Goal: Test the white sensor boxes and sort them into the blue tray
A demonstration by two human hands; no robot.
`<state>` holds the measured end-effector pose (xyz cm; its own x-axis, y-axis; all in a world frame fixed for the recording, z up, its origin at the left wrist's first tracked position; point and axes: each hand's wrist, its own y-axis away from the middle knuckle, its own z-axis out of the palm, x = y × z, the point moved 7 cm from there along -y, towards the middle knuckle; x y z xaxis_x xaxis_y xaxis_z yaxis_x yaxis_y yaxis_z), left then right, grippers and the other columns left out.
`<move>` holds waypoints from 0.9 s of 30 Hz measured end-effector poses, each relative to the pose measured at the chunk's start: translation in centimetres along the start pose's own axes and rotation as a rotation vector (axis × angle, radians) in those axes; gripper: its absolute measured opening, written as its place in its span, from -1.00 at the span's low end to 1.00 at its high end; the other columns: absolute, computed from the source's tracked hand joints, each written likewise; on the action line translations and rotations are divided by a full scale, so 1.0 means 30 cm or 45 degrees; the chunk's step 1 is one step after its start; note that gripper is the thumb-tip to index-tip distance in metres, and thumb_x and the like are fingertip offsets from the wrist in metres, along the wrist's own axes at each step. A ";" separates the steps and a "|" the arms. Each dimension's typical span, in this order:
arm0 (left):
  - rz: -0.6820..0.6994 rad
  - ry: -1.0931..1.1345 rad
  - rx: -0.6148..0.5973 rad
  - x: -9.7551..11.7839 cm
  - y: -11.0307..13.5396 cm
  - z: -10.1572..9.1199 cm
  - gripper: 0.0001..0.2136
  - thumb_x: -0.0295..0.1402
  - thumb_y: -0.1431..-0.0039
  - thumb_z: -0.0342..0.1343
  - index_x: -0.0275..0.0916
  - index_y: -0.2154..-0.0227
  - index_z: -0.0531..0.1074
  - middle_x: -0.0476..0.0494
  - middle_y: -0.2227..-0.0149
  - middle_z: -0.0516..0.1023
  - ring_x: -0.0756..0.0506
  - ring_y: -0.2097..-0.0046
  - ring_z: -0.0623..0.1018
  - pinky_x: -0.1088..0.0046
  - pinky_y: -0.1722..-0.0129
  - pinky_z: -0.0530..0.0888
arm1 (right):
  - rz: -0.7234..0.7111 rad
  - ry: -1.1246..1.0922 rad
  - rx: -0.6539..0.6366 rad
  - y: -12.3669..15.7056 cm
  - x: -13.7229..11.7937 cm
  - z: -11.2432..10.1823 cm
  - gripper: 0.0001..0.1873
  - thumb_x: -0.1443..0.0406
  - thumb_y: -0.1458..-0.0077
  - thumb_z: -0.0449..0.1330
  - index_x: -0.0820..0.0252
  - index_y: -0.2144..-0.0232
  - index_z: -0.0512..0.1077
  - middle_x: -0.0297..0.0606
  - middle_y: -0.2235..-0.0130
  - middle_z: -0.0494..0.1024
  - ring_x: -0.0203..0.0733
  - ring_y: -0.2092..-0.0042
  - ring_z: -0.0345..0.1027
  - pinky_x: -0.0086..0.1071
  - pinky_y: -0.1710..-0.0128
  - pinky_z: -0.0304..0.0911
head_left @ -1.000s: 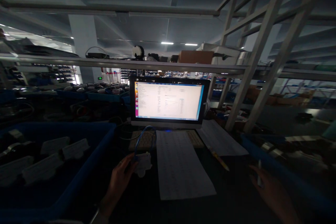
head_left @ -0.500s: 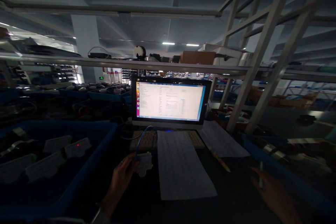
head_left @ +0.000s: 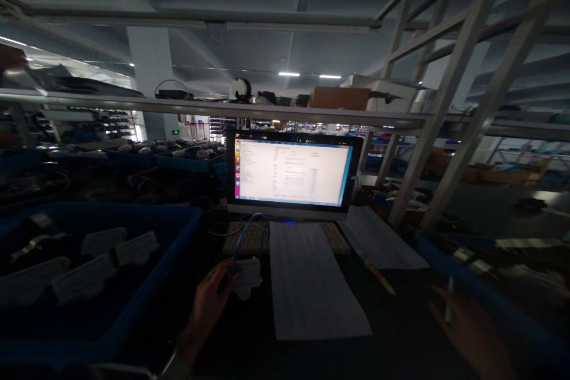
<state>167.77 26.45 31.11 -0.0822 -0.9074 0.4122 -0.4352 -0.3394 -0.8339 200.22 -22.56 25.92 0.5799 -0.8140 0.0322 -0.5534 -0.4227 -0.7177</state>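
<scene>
My left hand (head_left: 212, 292) is closed on the plug end of a blue cable (head_left: 241, 238), right at the edge of a small pale flat module (head_left: 247, 277). Whether the plug sits fully in the module is hidden by my fingers. The cable arcs up over the keyboard (head_left: 238, 237). At the lower right, my right hand (head_left: 467, 320) is dim and blurred, with a pen (head_left: 449, 304) held between its fingers. Between the hands lies a long printed sheet (head_left: 314, 285), partly over the keyboard.
A lit monitor (head_left: 291, 172) stands behind the keyboard. To the left, a blue bin (head_left: 178, 243) holds several pale modules; another blue bin (head_left: 499, 303) is at right. A second sheet (head_left: 383, 240) and a yellow pen (head_left: 378, 277) lie right of centre. A shelf (head_left: 267, 109) crosses above.
The view has shifted slightly, so everything sits a little further right. A red light on one module in the left bin no longer shows. Both hands keep their holds.
</scene>
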 end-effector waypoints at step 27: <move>-0.942 0.357 0.256 -0.196 0.031 -0.058 -0.54 0.07 0.27 0.21 -0.22 0.42 0.39 -0.15 0.37 0.54 -0.21 0.26 0.55 0.20 0.21 0.48 | -0.048 -0.004 0.098 -0.014 -0.029 -0.042 -0.54 0.02 -0.12 -0.06 0.22 0.17 0.40 0.05 0.20 0.54 0.15 0.19 0.45 -0.03 0.25 0.38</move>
<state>166.29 31.90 28.55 -0.0696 -0.3441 0.9363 -0.2976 -0.8887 -0.3487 199.21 -22.16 27.07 0.6012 -0.7970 0.0581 -0.4838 -0.4209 -0.7673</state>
